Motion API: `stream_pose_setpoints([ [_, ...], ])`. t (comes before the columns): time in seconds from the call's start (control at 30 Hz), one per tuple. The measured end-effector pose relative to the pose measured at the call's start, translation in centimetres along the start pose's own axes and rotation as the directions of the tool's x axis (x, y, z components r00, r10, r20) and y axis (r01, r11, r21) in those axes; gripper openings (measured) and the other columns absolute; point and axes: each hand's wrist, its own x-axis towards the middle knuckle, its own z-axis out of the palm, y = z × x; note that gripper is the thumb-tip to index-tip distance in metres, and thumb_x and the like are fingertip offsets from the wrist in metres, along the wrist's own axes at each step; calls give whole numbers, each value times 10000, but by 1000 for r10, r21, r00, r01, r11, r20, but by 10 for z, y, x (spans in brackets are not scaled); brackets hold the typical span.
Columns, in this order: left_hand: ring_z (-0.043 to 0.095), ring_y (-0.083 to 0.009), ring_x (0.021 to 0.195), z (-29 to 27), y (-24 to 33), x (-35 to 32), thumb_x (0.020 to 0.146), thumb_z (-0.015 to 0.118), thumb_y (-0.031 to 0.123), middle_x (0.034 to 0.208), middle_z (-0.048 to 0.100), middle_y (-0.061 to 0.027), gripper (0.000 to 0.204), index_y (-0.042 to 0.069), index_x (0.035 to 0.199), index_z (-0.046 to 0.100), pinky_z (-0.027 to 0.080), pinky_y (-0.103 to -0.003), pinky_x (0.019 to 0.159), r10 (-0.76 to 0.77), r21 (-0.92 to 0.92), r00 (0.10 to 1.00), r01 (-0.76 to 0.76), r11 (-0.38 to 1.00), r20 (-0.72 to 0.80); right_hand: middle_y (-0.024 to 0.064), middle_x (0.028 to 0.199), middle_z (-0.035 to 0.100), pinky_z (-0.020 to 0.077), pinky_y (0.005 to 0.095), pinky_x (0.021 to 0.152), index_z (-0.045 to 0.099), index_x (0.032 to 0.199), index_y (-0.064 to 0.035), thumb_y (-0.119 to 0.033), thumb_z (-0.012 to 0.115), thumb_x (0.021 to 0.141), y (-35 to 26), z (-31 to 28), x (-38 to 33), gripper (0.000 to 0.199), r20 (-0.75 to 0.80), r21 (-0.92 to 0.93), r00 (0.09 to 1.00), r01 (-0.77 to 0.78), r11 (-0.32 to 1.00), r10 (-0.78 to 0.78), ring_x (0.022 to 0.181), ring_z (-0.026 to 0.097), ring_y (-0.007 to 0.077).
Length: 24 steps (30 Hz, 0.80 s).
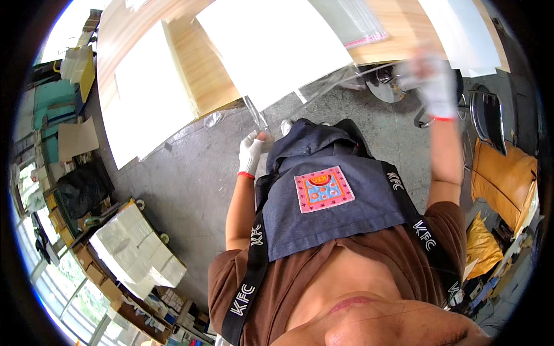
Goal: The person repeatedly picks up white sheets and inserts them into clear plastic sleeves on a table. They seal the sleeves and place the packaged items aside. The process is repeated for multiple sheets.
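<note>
A white sheet [277, 46] lies on the wooden table and juts over its near edge, with clear plastic film [332, 86] along its near side. My left hand [250, 152], in a white glove with a red cuff and bare fingertips, is closed at the lower end of the film's left corner and seems to pinch it. Farther right, my right hand [431, 83], gloved the same way, is raised by the table's edge. Motion smears its fingers. A thin line of film stretches toward it from the sheet's near right corner, but its grip is unclear.
More white sheets [153, 86] lie at the table's left, others [459, 34] at its right. Clear bags with a pink edge [366, 37] lie behind the middle sheet. A black chair [487, 118] and brown cushion [502, 179] stand right; wrapped white stacks [138, 248] stand left.
</note>
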Motion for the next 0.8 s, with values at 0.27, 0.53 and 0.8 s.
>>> stream_pose_setpoints([
  [0.27, 652, -218, 695, -27, -10, 22, 922, 514, 323, 845, 666, -147, 337, 7, 1022, 575, 532, -312, 639, 4, 55, 995, -9, 998, 104, 128, 1212, 474, 351, 362, 907, 422, 1225, -75, -224, 548, 826, 142, -270, -134, 444, -749, -545, 661, -647, 534, 36, 1102, 455, 257],
  [0.53, 493, -389, 1092, -22, 48, 0, 643, 720, 131, 1166, 536, -192, 543, 140, 1156, 544, 432, -506, 860, 836, 945, 523, -327, 16, 167, 99, 1098, 590, 450, 442, 790, 496, 1165, -106, -368, 590, 803, 194, -81, -43, 457, -249, -968, 968, -249, 13, 14, 967, 562, 350],
  [0.8, 506, -334, 1011, 10, 91, 39, 588, 696, 134, 1097, 564, -124, 378, 122, 950, 591, 412, -504, 812, 658, 586, 117, -587, -558, 743, 102, 1422, 342, 212, 433, 1116, 377, 1368, -178, -262, 674, 637, 146, -48, 104, 794, 558, -829, 670, 416, -374, -490, 1305, 326, 271],
])
